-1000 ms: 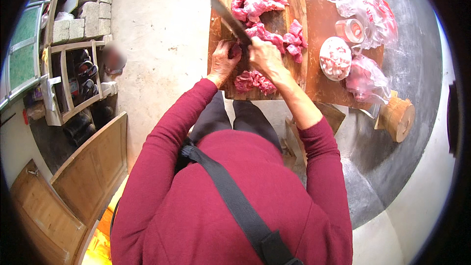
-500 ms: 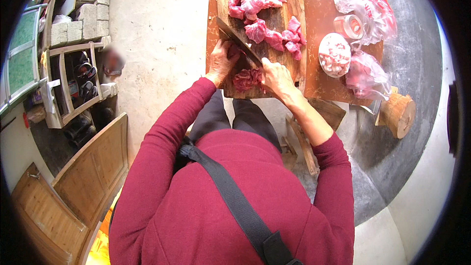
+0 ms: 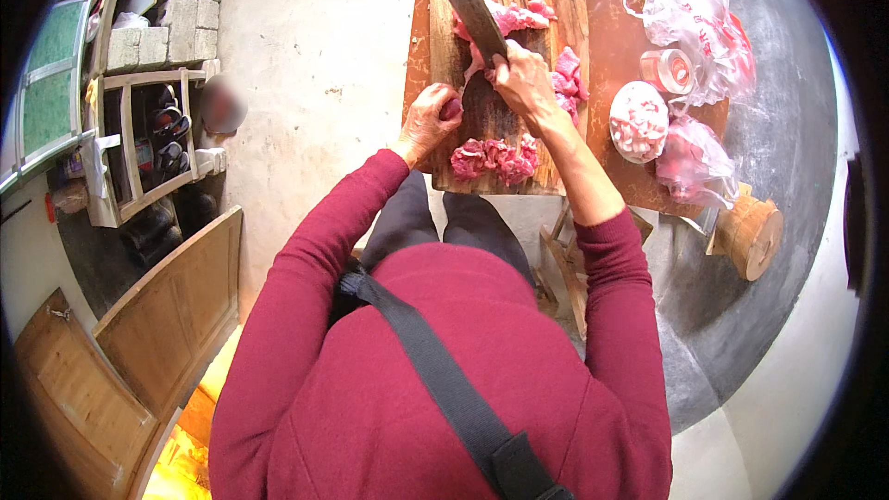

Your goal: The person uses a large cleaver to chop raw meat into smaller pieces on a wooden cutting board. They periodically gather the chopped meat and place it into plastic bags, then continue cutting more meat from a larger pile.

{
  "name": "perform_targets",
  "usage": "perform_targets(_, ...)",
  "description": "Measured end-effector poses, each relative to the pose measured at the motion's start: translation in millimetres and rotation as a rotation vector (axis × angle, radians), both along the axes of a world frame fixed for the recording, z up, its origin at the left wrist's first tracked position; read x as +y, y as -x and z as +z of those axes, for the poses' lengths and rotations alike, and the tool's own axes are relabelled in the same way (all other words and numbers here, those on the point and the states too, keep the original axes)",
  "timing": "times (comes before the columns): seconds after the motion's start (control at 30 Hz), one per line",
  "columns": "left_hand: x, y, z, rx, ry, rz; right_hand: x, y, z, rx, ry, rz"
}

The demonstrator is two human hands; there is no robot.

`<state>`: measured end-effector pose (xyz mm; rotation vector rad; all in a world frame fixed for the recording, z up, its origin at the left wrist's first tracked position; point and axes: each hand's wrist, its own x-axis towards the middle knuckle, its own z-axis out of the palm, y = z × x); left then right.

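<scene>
The reddish-brown counter [image 3: 607,56] carries a wooden cutting board [image 3: 505,116]. Compared with half a second ago, the knife [image 3: 470,2] is farther from the body, handle enclosed in the right hand [image 3: 524,79]'s grip. The left hand [image 3: 424,125]'s grip pinches a meat piece [image 3: 451,109]; chopped meat [image 3: 495,159] lies nearer the body than both grips.

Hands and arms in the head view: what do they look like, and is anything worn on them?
They are a person's: the left hand and right hand are bare, without gloves. The left sleeve and right sleeve are plain maroon, seemingly knit. The left reaches about the wrist; the right ends partway up the forearm. No cables or markings show on them.
</scene>
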<state>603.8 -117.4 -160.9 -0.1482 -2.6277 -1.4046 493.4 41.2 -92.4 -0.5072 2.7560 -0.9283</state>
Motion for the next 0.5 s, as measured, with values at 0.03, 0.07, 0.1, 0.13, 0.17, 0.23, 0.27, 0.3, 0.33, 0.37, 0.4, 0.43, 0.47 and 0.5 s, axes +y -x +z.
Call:
perform_targets(0.03, 1.7, 0.9, 4.6, -0.023, -0.017, 0.020, 4.6, -4.7, 11.9, -0.031, 0.008, 0.027)
perform_targets(0.07, 4.2, 3.0, 7.3, -0.043, -0.039, 0.039, 9.0, -12.7, 15.1, 0.046, 0.031, 0.065)
perform_targets(0.1, 2.6, 0.8, 1.3, -0.064, -0.033, 0.026, 13.3, -21.4, 16.9, 0.122, 0.055, 0.102)
perform_targets(0.13, 4.1, 1.0, 0.1, -0.049, -0.036, 0.036, 18.5, -30.9, 19.9, 0.197, 0.078, 0.141)
perform_targets(0.17, 3.9, 0.2, -0.1, -0.036, -0.035, 0.043, 23.8, -43.0, 25.7, 0.085, 0.017, 0.138)
perform_targets(0.23, 2.7, -0.7, 0.0, -0.070, -0.014, 0.030, 37.1, -61.4, 31.3, -0.062, -0.104, 0.179)
perform_targets(0.27, 2.3, -0.5, -0.4, -0.064, -0.011, 0.031, 43.6, -69.4, 24.9, -0.078, -0.145, 0.207)
perform_targets(0.3, 1.9, -0.6, -0.7, -0.057, -0.007, 0.032, 48.8, -76.6, 22.0, -0.106, -0.164, 0.208)
perform_targets(0.33, 3.0, -1.8, 0.4, -0.054, -0.004, 0.031, 53.2, -83.4, 20.1, -0.137, -0.184, 0.207)
perform_targets(0.37, 3.9, -3.1, 1.7, -0.079, 0.007, 0.047, 56.3, -87.2, 16.1, -0.154, -0.180, 0.214)
perform_targets(0.4, 4.5, -4.3, 3.3, -0.103, 0.019, 0.064, 56.5, -88.4, 10.5, -0.170, -0.185, 0.220)
perform_targets(0.43, 5.8, -4.3, 6.3, -0.126, 0.030, 0.080, 54.2, -86.4, 9.2, -0.184, -0.190, 0.226)
perform_targets(0.47, 7.0, -4.5, 8.3, -0.131, 0.041, 0.079, 52.0, -84.9, 9.6, -0.199, -0.195, 0.232)
perform_targets(0.5, 8.0, -4.7, 10.0, -0.136, 0.052, 0.078, 49.1, -83.3, 11.7, -0.265, -0.250, 0.224)
